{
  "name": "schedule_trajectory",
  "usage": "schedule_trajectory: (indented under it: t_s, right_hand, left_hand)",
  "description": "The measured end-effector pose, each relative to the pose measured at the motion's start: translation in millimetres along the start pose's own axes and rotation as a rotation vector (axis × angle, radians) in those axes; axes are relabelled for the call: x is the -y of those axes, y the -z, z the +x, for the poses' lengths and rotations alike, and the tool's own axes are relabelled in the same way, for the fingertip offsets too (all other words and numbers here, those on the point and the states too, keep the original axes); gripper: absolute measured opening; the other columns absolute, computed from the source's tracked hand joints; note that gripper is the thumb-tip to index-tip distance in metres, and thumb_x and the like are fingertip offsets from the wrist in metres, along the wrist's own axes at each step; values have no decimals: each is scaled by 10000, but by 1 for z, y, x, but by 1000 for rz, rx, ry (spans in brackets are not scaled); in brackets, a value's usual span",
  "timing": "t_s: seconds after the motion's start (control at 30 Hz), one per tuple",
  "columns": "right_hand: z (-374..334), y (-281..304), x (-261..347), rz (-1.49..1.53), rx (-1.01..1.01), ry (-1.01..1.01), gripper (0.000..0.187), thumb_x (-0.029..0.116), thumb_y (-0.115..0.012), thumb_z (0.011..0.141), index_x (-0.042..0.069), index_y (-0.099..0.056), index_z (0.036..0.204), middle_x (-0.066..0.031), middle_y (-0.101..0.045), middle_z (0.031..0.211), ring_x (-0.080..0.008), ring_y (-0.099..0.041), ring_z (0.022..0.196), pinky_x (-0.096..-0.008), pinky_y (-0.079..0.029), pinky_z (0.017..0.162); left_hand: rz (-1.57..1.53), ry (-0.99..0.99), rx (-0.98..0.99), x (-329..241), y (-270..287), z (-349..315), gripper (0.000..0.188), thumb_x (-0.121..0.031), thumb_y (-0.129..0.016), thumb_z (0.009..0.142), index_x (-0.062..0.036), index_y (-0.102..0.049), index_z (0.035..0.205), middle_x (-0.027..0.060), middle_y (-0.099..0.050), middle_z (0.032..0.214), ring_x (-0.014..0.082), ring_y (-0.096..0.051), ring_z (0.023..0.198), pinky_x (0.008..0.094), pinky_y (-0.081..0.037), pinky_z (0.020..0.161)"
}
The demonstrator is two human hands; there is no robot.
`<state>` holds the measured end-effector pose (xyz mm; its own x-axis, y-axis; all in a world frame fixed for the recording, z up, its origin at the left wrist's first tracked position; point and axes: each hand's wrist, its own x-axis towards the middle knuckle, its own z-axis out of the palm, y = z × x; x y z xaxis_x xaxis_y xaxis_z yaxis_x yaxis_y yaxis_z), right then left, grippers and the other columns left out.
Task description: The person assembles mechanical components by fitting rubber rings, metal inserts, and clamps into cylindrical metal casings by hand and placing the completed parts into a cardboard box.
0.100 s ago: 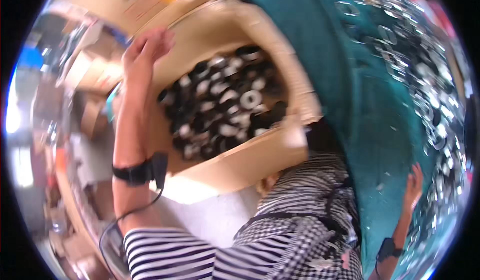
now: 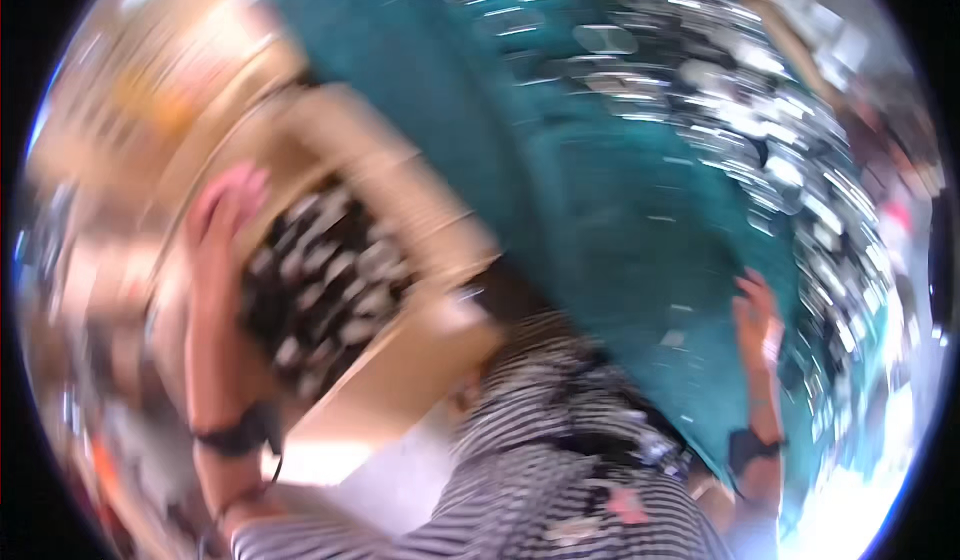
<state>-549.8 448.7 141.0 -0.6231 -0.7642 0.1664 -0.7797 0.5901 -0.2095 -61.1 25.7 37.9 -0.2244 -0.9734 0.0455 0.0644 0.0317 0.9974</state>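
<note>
My left hand [image 2: 230,200] is over the far left part of an open cardboard box [image 2: 425,345]. Motion smears its fingers, so I cannot tell whether they hold anything. Inside the box lies a heap of small black and white or silvery ring-like pieces [image 2: 325,280]. On the right, my right hand [image 2: 757,315] is above a green cloth-like surface [image 2: 620,230], its fingers apart and nothing visible in them. Many shiny rings and dark pieces [image 2: 720,90] are spread across the far and right part of that surface, beyond the right hand.
Blurred cardboard [image 2: 150,100] stands behind and left of the box. A pale floor patch [image 2: 400,480] shows between the box and my striped clothing. Black bands sit on both forearms, and a cable hangs from the left one.
The view has swung right, so the box and my left hand appear farther left and lower. More of the green surface and its rings shows. My right hand appears farther up and left.
</note>
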Motion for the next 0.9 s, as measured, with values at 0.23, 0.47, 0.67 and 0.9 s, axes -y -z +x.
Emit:
schedule_trajectory:
  t_s: [0.23,0.47,0.67,0.9]
  right_hand:
    - [-23,-111,-26,314,-159,-142,291,135,-669,866,107,-665,1156,-158,-604,1282,-353,-581,1181,-419,-493,958]
    - [-77,-93,-103,294,-358,-342,218,169,-649,889,92,-655,1093,-121,-632,1100,-340,-632,1015,-407,-526,837]
    - [-86,-57,-141,182,-376,-472,234,129,-651,870,76,-659,1098,-128,-643,1125,-321,-637,1026,-401,-547,818]
    - [-89,-62,-168,380,-411,-486,230,47,-627,875,52,-657,1103,-118,-636,1168,-244,-650,999,-318,-552,737]
  left_hand:
    - [371,-162,698,-17,-134,3,194,-104,-518,1003,15,-626,1113,92,-674,1017,161,-654,901,295,-509,837]
    - [538,-389,1141,-15,-300,-15,135,-21,-593,925,1,-678,1028,101,-685,970,189,-695,870,299,-531,780]
    - [463,-207,1219,-10,-376,-12,163,-30,-602,942,25,-662,1084,94,-687,1040,185,-693,937,295,-538,841]
    - [504,-598,1061,-6,-476,11,199,-96,-652,914,-29,-659,1102,105,-686,1017,188,-694,837,315,-551,752]
